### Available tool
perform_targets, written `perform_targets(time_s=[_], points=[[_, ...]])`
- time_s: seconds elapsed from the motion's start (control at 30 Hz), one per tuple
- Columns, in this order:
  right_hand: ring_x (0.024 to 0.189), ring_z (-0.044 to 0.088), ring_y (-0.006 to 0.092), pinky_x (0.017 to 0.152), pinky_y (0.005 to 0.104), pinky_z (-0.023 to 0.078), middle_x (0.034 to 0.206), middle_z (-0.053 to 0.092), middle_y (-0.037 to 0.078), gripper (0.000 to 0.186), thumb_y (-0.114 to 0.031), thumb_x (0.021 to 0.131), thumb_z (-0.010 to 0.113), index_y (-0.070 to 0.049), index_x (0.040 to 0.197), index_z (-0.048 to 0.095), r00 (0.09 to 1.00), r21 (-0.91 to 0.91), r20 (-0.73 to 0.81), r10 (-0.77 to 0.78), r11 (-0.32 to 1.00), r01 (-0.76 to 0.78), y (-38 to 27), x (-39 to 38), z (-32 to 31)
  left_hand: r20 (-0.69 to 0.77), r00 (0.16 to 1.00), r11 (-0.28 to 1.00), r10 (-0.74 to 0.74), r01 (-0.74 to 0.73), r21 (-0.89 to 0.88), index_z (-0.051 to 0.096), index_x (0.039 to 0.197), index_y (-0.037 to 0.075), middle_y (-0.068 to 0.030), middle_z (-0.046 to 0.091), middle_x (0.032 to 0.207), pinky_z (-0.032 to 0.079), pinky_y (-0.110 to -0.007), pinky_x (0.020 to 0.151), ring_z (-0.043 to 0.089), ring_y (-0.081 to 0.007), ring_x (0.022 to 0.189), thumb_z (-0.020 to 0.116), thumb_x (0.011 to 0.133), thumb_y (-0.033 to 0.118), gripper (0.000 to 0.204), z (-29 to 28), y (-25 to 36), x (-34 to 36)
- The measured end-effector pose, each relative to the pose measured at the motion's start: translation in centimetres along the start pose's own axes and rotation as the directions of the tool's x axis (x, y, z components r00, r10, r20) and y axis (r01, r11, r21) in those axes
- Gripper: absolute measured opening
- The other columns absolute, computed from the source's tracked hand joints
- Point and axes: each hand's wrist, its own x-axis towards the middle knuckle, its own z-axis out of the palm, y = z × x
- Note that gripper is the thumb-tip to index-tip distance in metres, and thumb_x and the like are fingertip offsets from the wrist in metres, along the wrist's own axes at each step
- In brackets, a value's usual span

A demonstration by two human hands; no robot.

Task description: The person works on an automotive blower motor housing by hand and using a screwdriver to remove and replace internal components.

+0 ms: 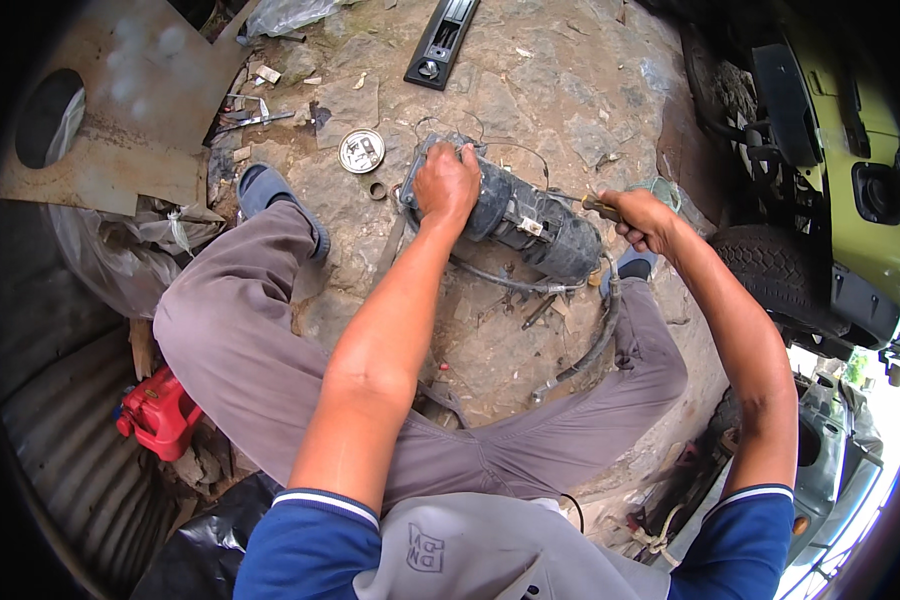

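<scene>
A greasy black cylindrical machine unit [560, 240] with hoses and wires lies on the stone ground between my feet. My left hand [448, 187] is closed over its left end, gripping it from above. In my right hand [646, 218] is a screwdriver [600, 208] with a dark and yellow handle. Its thin shaft points left toward the unit's upper side; whether the tip touches cannot be made out. A thick black hose [592, 352] curves from the unit's right end toward me. Left of the unit are a round tin [361, 151] holding small parts and a small metal ring [377, 190].
A long black panel [441, 42] lies at the far side. Rusty sheet metal [120, 130] stands at left, with a red jerrycan [162, 413] nearer me. A yellow-green vehicle [860, 130] with a tyre [778, 280] is at right. My sandalled feet flank the unit.
</scene>
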Motion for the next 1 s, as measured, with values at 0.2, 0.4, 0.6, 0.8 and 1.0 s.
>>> perform_targets(time_s=[0.2,0.4,0.6,0.8,1.0], points=[[0.096,0.068,0.0331,0.081,0.0466,0.056,0.097,0.068,0.021,0.028,-0.025,0.089,0.063,-0.002,0.104,0.066,0.474,-0.869,0.299,-0.828,-0.031,0.494,-3.5,-5.2,3.2,-0.029,1.0,1.0,0.001,0.0,0.029,0.069,0.094,0.001,-0.0219,0.069,0.1,0.052,-0.054,0.079,0.067,-0.0454,0.089,0.062,0.092,0.036,0.036,-0.5,-0.8,0.3],[0.037,0.05,0.0137,0.026,0.0331,0.037,0.067,0.059,0.01,0.043,-0.042,0.096,0.057,0.0,0.104,0.064,0.963,0.466,0.259,0.075,0.864,-0.192,-0.8,-0.2,-0.2,-0.027,0.999,1.0,0.022,-0.022,0.015,0.069,0.092,0.0,-0.0221,0.069,0.098,0.052,-0.054,0.077,0.067,-0.0454,0.085,0.062,0.092,0.034,0.035,-0.3,-0.1,-0.2],[0.07,0.07,0.0245,0.057,0.0361,0.056,0.069,0.063,0.016,0.03,-0.031,0.092,0.062,-0.002,0.098,0.067,0.824,-0.676,0.013,-0.567,0.602,0.425,-0.1,0.7,2.9,-0.039,0.999,0.999,0.035,-0.036,-0.014,0.068,0.091,0.001,-0.023,0.069,0.098,0.051,-0.055,0.079,0.066,-0.0468,0.088,0.062,0.092,0.037,0.036,-0.1,-0.9,-0.1],[0.078,0.072,0.0277,0.06,0.0366,0.059,0.086,0.067,0.018,0.05,-0.036,0.091,0.065,0.007,0.118,0.063,0.632,-0.506,-0.314,-0.709,0.688,0.52,-2.5,-0.7,2.0,-0.054,0.997,0.999,0.052,-0.051,0.011,0.068,0.089,0.0,-0.022,0.069,0.095,0.053,-0.054,0.074,0.067,-0.0457,0.082,0.063,0.091,0.032,0.033,-0.1,-0.6,0.2],[0.051,0.063,0.0172,0.04,0.0381,0.048,0.064,0.058,0.006,0.037,-0.039,0.1,0.049,-0.009,0.111,0.068,0.954,0.435,0.281,0.108,0.872,-0.227,-2.8,0.5,-0.4,-0.086,0.992,0.995,0.096,-0.097,-0.009,0.068,0.087,0.0,-0.0224,0.069,0.093,0.053,-0.054,0.074,0.067,-0.0459,0.081,0.063,0.091,0.031,0.032,0.0,-1.0,0.0]])
